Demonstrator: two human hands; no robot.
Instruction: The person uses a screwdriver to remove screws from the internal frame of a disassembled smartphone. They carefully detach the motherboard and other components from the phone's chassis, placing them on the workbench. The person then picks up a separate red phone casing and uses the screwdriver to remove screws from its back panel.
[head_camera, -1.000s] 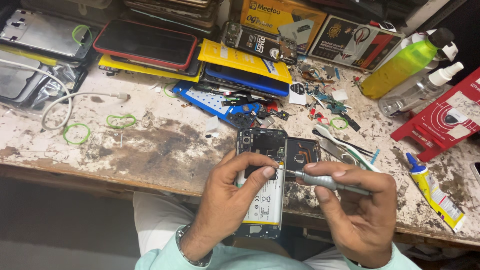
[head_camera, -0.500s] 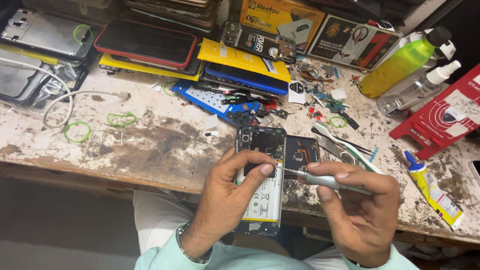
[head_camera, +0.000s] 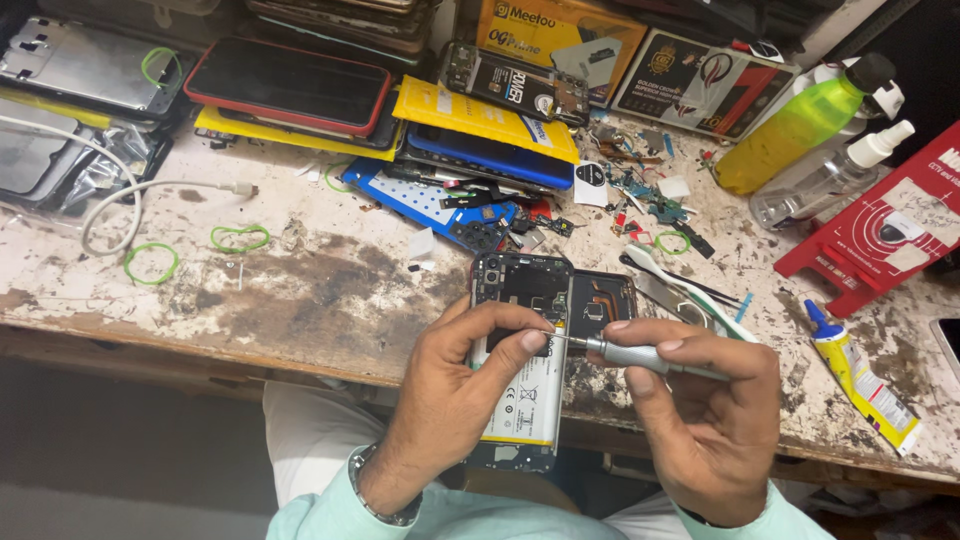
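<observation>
Stained, chipped white paint covers the workbench (head_camera: 300, 290), crowded at twelve o'clock with stacked phones and boxes. At its near edge lies an opened phone (head_camera: 520, 360), back cover off, with a dark circuit board above a pale flat battery. The left hand (head_camera: 450, 400) curls round its left side, thumb pressed on the battery. The right hand (head_camera: 710, 420) pinches a slim metal screwdriver (head_camera: 640, 355), tip at the phone's middle. At three o'clock lie a yellow glue tube (head_camera: 865, 380) and a green bottle (head_camera: 800, 125); green rubber bands (head_camera: 240, 238) at nine.

Two hands (head_camera: 450, 400) (head_camera: 705, 420), one opened phone (head_camera: 520, 360), one screwdriver (head_camera: 640, 355), three green rubber bands (head_camera: 150, 262) (head_camera: 240, 238) (head_camera: 158, 62), one glue tube (head_camera: 865, 380).
</observation>
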